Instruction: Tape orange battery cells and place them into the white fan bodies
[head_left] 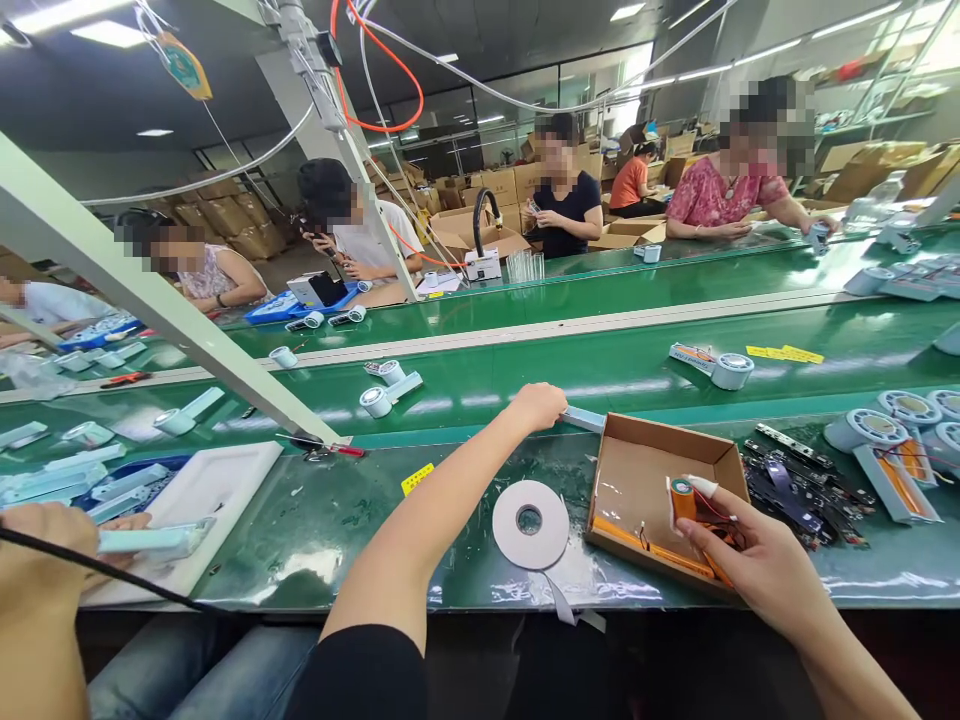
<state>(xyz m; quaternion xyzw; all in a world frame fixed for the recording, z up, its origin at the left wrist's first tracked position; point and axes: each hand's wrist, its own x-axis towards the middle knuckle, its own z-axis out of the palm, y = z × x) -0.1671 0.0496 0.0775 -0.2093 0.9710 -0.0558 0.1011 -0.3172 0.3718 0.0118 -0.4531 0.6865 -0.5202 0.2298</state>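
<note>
Orange, the small cylindrical part with thin red wires is pinched upright between closed right hand fingers above the shallow brown cardboard box, while the left hand grips a pale-blue flat handle piece beyond its far-left corner.

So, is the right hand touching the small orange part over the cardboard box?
Touching. The head view shows the right hand pinching the orange part between fingers above the cardboard box.

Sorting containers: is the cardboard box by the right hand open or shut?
Open: the cardboard box has no lid on and its bare floor shows, beside the right hand.
</note>
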